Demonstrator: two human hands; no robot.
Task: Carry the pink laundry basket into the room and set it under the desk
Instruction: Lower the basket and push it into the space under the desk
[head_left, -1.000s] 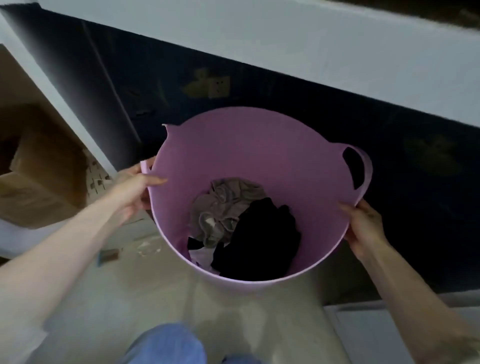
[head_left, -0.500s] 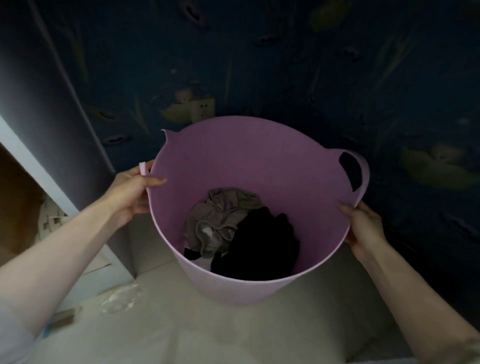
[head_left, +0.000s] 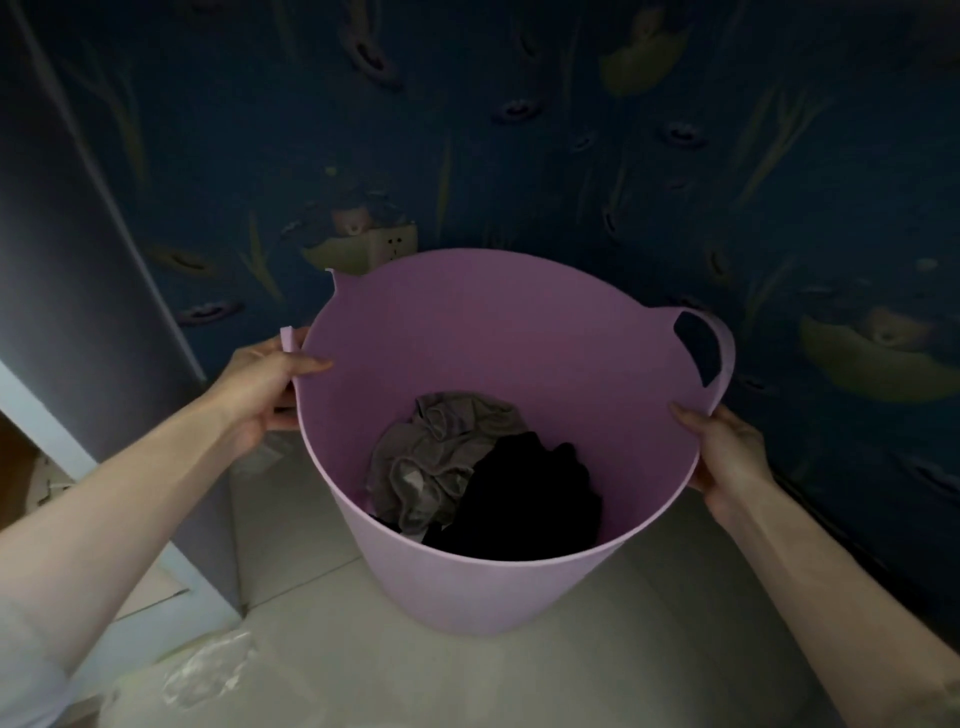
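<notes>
Both hands, left & right, are gripping the basket rim w/ 2 clothes inside; it's probably light, flexing, best held near the handle.

Both forearms bare, left hand and right hand ungloved; a pale short sleeve shows at the left arm.

both forearms cut off
</notes>
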